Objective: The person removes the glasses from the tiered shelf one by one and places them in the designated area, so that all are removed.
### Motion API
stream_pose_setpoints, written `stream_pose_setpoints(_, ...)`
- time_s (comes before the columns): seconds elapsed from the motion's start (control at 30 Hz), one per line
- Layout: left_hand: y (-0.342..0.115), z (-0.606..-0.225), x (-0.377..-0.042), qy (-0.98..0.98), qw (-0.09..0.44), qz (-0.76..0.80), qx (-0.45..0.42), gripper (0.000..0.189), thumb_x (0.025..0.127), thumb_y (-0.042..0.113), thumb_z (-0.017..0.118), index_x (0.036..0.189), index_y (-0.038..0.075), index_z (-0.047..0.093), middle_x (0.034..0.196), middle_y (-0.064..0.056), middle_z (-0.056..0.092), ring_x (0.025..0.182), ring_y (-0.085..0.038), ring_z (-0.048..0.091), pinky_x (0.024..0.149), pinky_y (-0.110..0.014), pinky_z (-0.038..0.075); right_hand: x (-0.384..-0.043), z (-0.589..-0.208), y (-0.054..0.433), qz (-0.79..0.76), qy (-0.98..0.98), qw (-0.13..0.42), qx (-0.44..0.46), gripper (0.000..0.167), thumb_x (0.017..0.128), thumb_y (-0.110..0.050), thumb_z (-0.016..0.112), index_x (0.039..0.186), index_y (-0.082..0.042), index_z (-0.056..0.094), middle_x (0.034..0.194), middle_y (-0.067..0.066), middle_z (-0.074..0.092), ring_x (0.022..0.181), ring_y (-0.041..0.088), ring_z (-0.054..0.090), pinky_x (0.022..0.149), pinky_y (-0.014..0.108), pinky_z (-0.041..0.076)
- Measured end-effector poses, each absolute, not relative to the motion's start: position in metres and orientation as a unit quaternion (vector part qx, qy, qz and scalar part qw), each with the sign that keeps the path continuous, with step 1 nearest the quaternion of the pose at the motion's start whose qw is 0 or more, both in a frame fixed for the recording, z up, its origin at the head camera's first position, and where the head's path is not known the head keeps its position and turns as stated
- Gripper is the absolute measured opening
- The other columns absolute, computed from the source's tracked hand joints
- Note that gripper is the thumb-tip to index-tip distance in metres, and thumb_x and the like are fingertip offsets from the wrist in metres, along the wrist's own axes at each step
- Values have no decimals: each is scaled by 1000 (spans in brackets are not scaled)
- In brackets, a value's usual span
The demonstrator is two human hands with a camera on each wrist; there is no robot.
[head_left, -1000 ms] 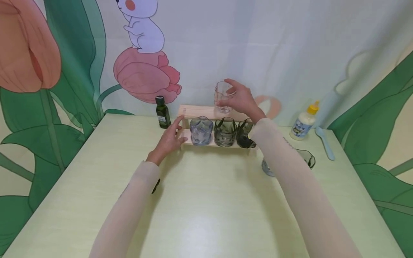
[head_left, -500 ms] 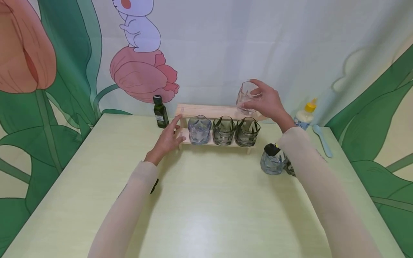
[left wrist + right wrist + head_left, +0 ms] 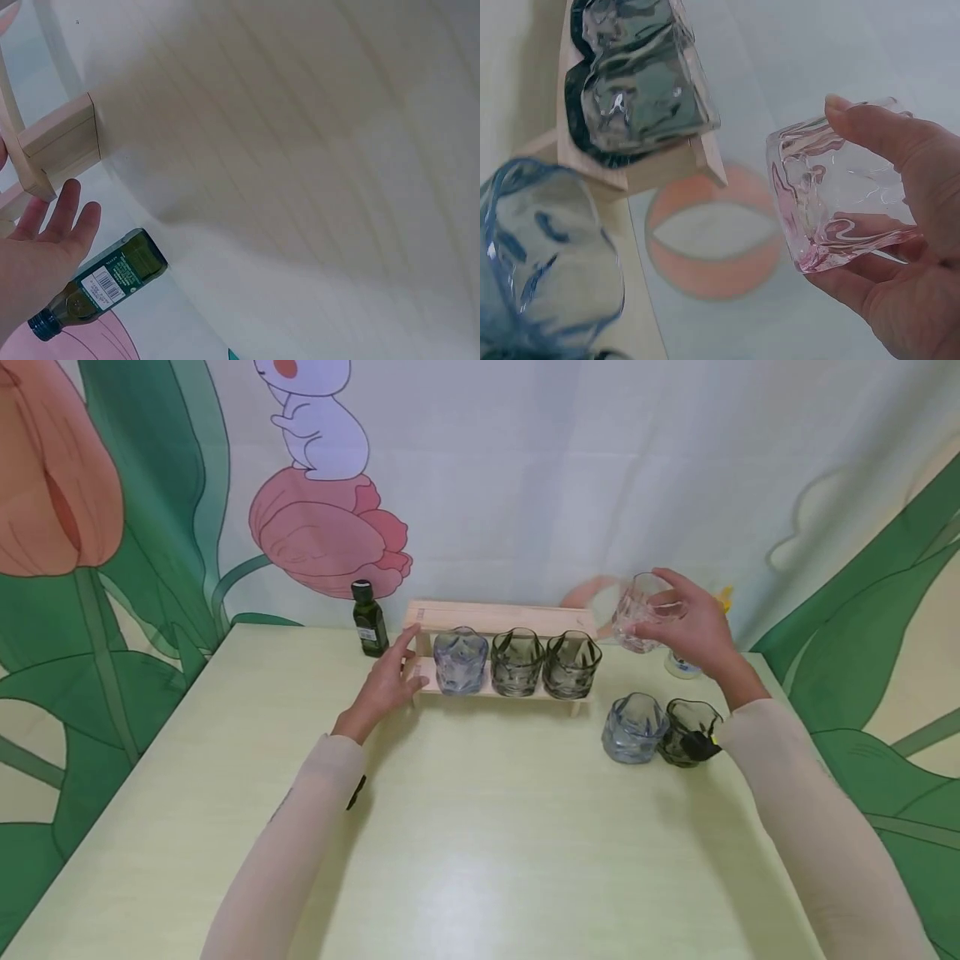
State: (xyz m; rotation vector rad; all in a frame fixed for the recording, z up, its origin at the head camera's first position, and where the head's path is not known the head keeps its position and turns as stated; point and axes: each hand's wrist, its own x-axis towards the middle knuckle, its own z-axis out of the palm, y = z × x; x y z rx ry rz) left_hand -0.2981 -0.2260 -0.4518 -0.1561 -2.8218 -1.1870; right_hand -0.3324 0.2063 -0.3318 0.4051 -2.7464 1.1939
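My right hand (image 3: 693, 622) grips a clear, pink-tinted drinking glass (image 3: 844, 187) between thumb and fingers, tilted in the air right of the small two-tier wooden rack (image 3: 502, 617). With fingers spread, my left hand (image 3: 378, 689) rests against the rack's left end; in the left wrist view three fingers (image 3: 67, 214) stretch out beside the rack's end, near the green bottle (image 3: 112, 277). On the lower shelf a bluish glass (image 3: 461, 662) stands beside a dark grey glass (image 3: 517, 663) and another grey glass (image 3: 572, 665).
Right of the rack, a blue glass (image 3: 634, 728) and a dark glass (image 3: 684, 727) stand on the pale table (image 3: 465, 827). Behind my right hand, a squeeze bottle (image 3: 681, 667) is mostly hidden. The dark green bottle (image 3: 369, 620) stands left of the rack, before a printed curtain (image 3: 480, 485).
My right hand has carried the pink-tinted glass from above the rack's upper shelf to the right, past its end, and slightly lower. The left hand stays at the rack's left end.
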Motion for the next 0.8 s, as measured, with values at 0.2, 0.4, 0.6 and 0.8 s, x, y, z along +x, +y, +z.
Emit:
stream_pose_setpoints(0.2,-227,-452,-296,-917,45,-392,-54,88,94,8,68,161,28,15,143,-25,49,125,-43,53,106,-58,43,-320,-339,235,395,-908,61,124,92,84,-39,80,159,-28,27,138,24,56,128,41,53,98,61,46)
stream_pose_setpoints(0.4,-225,-453,-296,-915,44,-396,-58,88,93,7,68,161,27,15,142,-25,49,126,-43,53,106,-57,43,-309,-352,258,397,-909,66,109,92,85,-40,79,159,-30,26,139,25,55,130,41,51,96,61,45)
stream_pose_setpoints(0.6,-225,-453,-297,-916,47,-393,-58,87,93,7,68,161,26,16,142,-25,50,123,-43,54,105,-57,43,-302,-360,278,382,-916,81,93,89,86,-38,78,158,-33,27,137,21,57,124,34,53,85,31,47)
stream_pose_setpoints(0.8,-226,-452,-295,-917,40,-393,-56,88,94,8,67,161,28,13,143,-24,48,125,-43,52,106,-57,43,-292,-364,294,382,-919,72,74,88,88,-38,76,159,-34,24,140,19,55,125,31,51,80,19,42)
